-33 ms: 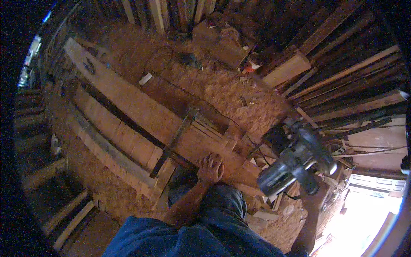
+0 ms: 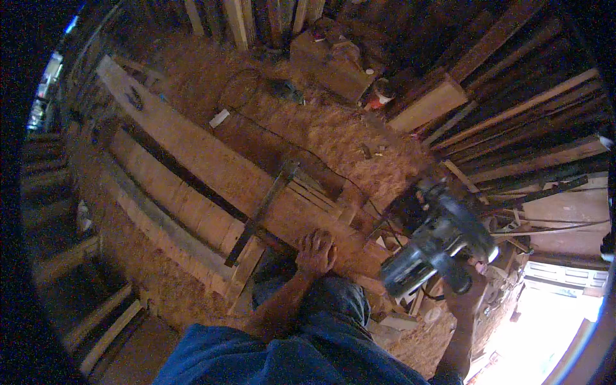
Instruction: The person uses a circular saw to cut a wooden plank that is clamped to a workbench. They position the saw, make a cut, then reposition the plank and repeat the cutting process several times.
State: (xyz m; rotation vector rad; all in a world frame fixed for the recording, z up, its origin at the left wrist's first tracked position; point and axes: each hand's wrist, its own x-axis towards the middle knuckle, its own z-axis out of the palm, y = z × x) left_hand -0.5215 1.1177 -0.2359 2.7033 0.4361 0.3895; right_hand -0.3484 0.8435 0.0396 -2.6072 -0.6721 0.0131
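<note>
**Power tool slips a tiny bit toward nine o'clock**

The dark power tool [image 2: 431,247] sits a little closer to the middle than it did a blink ago, and the right hand [image 2: 471,290] has moved with it. It is a small shift, so I think the work is at much the same point. The tool is at four o'clock, by the near end of the long board [image 2: 192,147]. I cannot tell if the two touch.

The right fingers are curled tight around the tool's handle. The left hand [image 2: 314,253] has not moved. It is at six o'clock, by the board's near edge, with its fingers loosely bent and a bit apart. I see nothing in them.

The long board runs from ten o'clock down to five o'clock, a bit like a table, and its top is brown. A dark bar [image 2: 260,216] crosses it toward eight o'clock, where more long wood [image 2: 170,192] lies beside it.

Past the board, brown dust covers the floor [image 2: 337,131]. A small white block [image 2: 219,118] is at ten o'clock, and a red and white tub [image 2: 380,97] is at one o'clock. Lots of planks [image 2: 532,122] are piled at two o'clock. Bright light [image 2: 523,327] comes in at four o'clock, but most of the room is dim.
</note>
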